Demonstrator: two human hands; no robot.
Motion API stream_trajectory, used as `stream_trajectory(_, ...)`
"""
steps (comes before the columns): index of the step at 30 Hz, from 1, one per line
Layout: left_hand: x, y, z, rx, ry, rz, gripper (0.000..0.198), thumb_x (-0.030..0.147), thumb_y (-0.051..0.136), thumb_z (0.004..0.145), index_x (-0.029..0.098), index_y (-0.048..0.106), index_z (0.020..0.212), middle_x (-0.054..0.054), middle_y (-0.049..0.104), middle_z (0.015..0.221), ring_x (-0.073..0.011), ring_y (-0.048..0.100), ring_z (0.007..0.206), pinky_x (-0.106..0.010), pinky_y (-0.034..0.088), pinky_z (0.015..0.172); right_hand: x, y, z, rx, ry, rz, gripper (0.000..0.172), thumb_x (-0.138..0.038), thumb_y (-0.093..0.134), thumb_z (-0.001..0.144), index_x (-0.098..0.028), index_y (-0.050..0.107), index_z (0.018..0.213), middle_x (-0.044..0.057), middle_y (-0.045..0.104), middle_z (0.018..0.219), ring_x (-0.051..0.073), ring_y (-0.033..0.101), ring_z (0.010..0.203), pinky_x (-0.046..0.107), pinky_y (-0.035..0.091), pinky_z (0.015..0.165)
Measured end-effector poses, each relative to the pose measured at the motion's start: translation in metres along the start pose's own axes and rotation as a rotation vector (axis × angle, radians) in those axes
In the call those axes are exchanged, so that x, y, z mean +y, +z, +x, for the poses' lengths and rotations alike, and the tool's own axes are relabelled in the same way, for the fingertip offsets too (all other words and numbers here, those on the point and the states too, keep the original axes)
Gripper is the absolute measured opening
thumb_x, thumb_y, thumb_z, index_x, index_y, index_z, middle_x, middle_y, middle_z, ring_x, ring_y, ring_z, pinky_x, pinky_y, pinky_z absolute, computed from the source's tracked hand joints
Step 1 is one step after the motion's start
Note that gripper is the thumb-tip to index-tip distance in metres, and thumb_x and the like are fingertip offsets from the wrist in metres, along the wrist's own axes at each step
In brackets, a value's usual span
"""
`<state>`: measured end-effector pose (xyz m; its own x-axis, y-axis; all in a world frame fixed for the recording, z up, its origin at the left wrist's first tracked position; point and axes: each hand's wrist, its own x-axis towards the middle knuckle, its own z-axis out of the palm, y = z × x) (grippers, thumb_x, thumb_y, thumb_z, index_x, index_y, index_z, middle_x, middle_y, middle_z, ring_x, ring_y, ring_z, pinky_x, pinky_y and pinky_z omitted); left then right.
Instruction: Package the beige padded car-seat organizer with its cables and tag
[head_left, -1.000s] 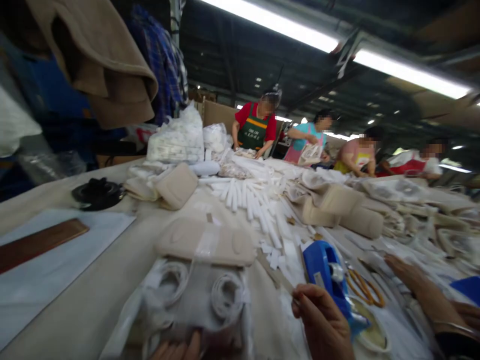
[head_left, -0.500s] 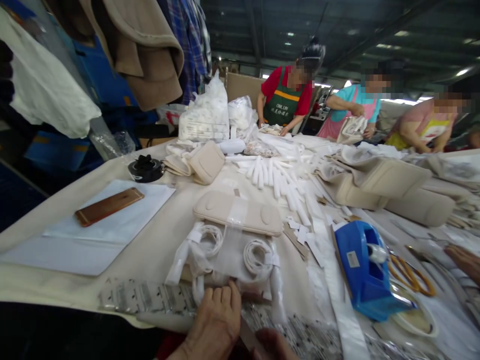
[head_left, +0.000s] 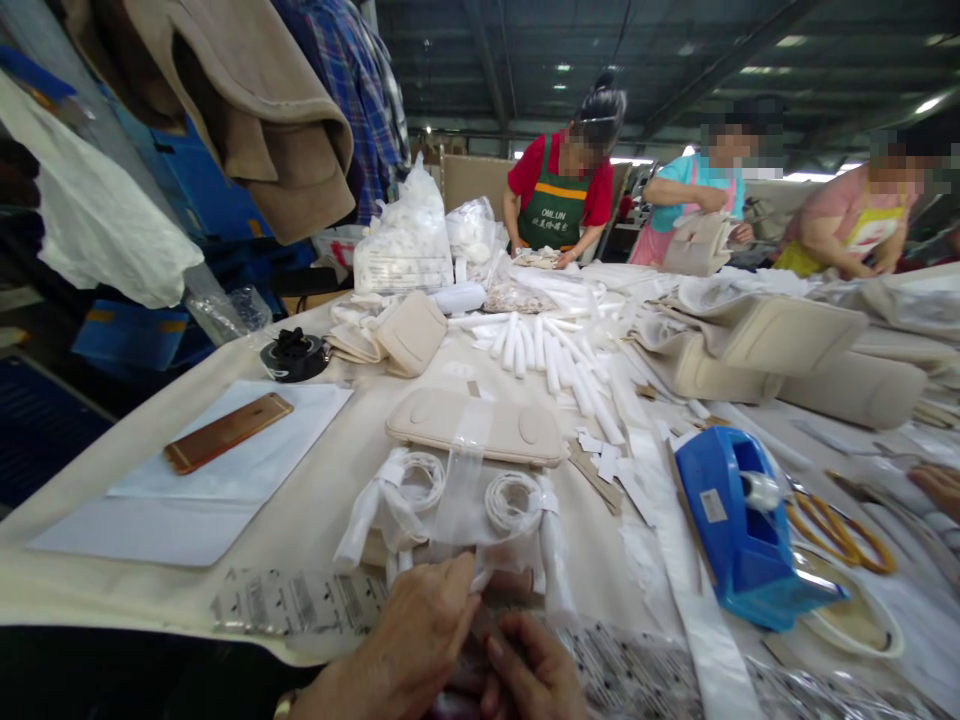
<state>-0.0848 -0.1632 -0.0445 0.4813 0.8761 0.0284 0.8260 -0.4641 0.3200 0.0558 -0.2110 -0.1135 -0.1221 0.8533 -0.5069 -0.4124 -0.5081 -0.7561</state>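
Note:
At the near table edge my left hand (head_left: 420, 640) is closed, its fingertips pinching the lower edge of a clear plastic packet (head_left: 457, 500) that holds two white coiled cords. My right hand (head_left: 529, 675) sits just beside it, fingers curled and touching the left hand; what it grips is hidden. A strip of clear tape (head_left: 466, 455) runs from the packet up over a flat beige pad (head_left: 472, 425) lying just beyond. A blue tape dispenser (head_left: 739, 520) stands to the right of the hands.
A gold phone (head_left: 229, 432) lies on a white sheet (head_left: 150, 520) at left, near a black object (head_left: 294, 355). Orange-handled scissors (head_left: 840, 530), white rolls (head_left: 555, 360) and beige cushions (head_left: 787, 340) fill the right. Several people work at the far side; another person's hand (head_left: 937, 485) shows at right.
My right hand left the tape dispenser and came down beside my left hand at the near edge. The left hand closed on the packet's edge. The view tilted downward.

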Motion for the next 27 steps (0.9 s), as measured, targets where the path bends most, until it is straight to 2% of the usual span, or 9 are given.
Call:
stream_trajectory(3, 0.005, -0.009, 0.001, -0.08, -0.032, -0.03, 0.014, 0.013, 0.039, 0.085, 0.018, 0.053, 0.084, -0.004, 0.067, 0.074, -0.0203, 0.066, 0.069, -0.029, 0.047, 0.058, 0.002, 0.012, 0.012, -0.103, 0.072, 0.177, 0.048, -0.052, 0.08, 0.052, -0.017, 0.055, 0.072, -0.006, 0.052, 0.038, 0.003, 0.036, 0.028, 0.015, 0.021, 0.036)
stream_trajectory(5, 0.006, -0.01, -0.001, -0.052, 0.008, 0.01, 0.013, 0.012, 0.041, 0.083, 0.017, 0.053, 0.084, -0.003, 0.067, 0.071, -0.02, 0.065, 0.064, -0.029, 0.045, 0.054, 0.005, 0.021, 0.018, -0.12, 0.09, 0.229, 0.044, -0.051, 0.079, 0.052, -0.019, 0.055, 0.072, -0.008, 0.047, 0.037, 0.004, 0.035, 0.03, 0.016, 0.025, 0.037)
stream_trajectory(8, 0.006, -0.004, -0.006, 0.136, 0.125, 0.148, 0.021, 0.007, 0.041, 0.079, 0.013, 0.053, 0.095, -0.003, 0.066, 0.068, -0.0197, 0.061, 0.057, -0.03, 0.044, 0.053, 0.01, 0.031, 0.023, -0.123, 0.111, 0.304, 0.039, -0.044, 0.08, 0.05, -0.022, 0.057, 0.072, -0.009, 0.043, 0.039, 0.005, 0.035, 0.033, 0.017, 0.026, 0.038)
stream_trajectory(10, 0.006, 0.004, -0.011, 0.259, 0.164, 0.2, 0.03, 0.007, 0.039, 0.08, 0.01, 0.048, 0.109, -0.006, 0.067, 0.076, -0.0204, 0.061, 0.061, -0.034, 0.047, 0.06, 0.011, 0.035, 0.023, -0.116, 0.124, 0.358, 0.035, -0.037, 0.08, 0.05, -0.023, 0.06, 0.075, -0.009, 0.045, 0.042, 0.005, 0.037, 0.035, 0.017, 0.027, 0.039)
stream_trajectory(12, 0.007, 0.013, -0.017, 0.349, 0.045, 0.14, 0.036, 0.011, 0.041, 0.083, 0.01, 0.041, 0.119, -0.009, 0.067, 0.084, -0.0232, 0.062, 0.074, -0.037, 0.049, 0.071, 0.009, 0.037, 0.021, -0.112, 0.13, 0.427, 0.034, -0.033, 0.08, 0.052, -0.023, 0.061, 0.079, -0.008, 0.048, 0.045, 0.005, 0.039, 0.037, 0.017, 0.028, 0.04)
stream_trajectory(14, 0.009, 0.021, -0.022, 0.412, -0.174, -0.016, 0.042, 0.017, 0.046, 0.083, 0.009, 0.036, 0.123, -0.009, 0.065, 0.086, -0.026, 0.061, 0.087, -0.04, 0.049, 0.079, 0.006, 0.037, 0.019, -0.12, 0.139, 0.494, 0.035, -0.032, 0.082, 0.052, -0.023, 0.061, 0.079, -0.008, 0.047, 0.045, 0.004, 0.038, 0.037, 0.016, 0.028, 0.04)
stream_trajectory(17, 0.012, 0.025, -0.024, 0.411, -0.397, -0.248, 0.046, 0.021, 0.051, 0.08, 0.01, 0.038, 0.122, -0.006, 0.062, 0.082, -0.0272, 0.059, 0.09, -0.042, 0.048, 0.084, -0.001, 0.037, 0.016, -0.14, 0.166, 0.538, 0.04, -0.032, 0.085, 0.05, -0.021, 0.06, 0.079, -0.009, 0.046, 0.043, 0.002, 0.036, 0.037, 0.013, 0.025, 0.04)
stream_trajectory(23, 0.018, 0.005, -0.013, 0.259, -0.524, -0.457, 0.03, 0.019, 0.056, 0.071, 0.017, 0.054, 0.101, -0.006, 0.061, 0.091, -0.0254, 0.056, 0.093, -0.04, 0.043, 0.084, -0.006, 0.035, 0.017, -0.166, 0.172, 0.52, 0.042, -0.033, 0.086, 0.05, -0.018, 0.06, 0.081, -0.01, 0.043, 0.043, -0.002, 0.028, 0.034, 0.011, 0.015, 0.037)
stream_trajectory(27, 0.023, -0.002, -0.008, 0.229, -0.613, -0.546, 0.019, 0.021, 0.056, 0.071, 0.019, 0.054, 0.089, -0.003, 0.06, 0.082, -0.0242, 0.056, 0.087, -0.037, 0.043, 0.077, 0.008, 0.035, 0.028, 0.013, 0.133, 0.526, 0.047, -0.033, 0.086, 0.038, -0.018, 0.061, 0.075, -0.011, 0.041, 0.039, 0.0, 0.027, 0.032, 0.014, 0.017, 0.035)
